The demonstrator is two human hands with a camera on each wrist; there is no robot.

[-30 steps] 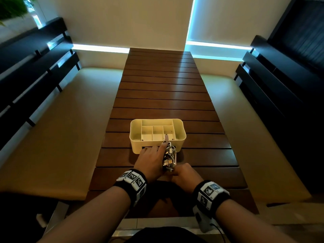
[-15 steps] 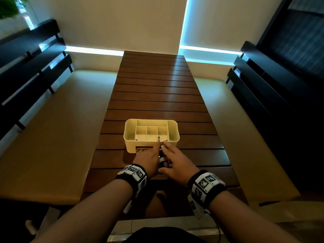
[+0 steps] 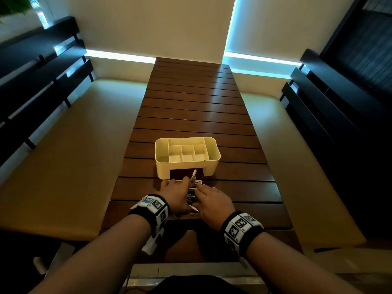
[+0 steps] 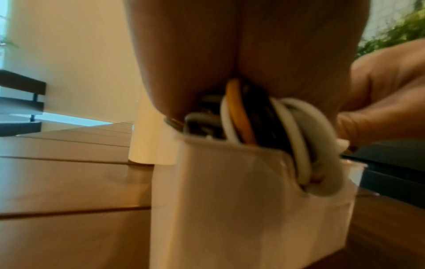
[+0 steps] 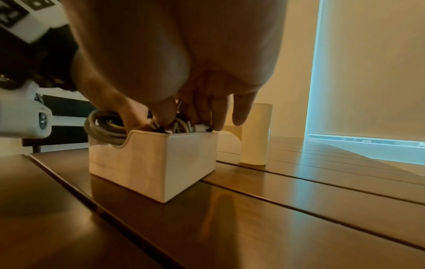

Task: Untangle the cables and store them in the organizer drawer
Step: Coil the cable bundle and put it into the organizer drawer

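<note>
- A long desk (image 3: pixel 197 107) of dark brown wooden slats runs away to the far wall (image 3: pixel 152 24).
- Tan cushioned benches (image 3: pixel 70 149) flank both long edges of the desk.
- Dark slatted backrests (image 3: pixel 40 68) rise behind each bench.
- The far wall is cream; pale blue strips of light (image 3: pixel 118 56) glow along its foot and up one vertical seam.
- Green foliage (image 3: pixel 12 5) shows beyond the far left corner.

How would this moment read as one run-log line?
hands: left and right press cables | into: drawer | drawer: out of organizer
</note>
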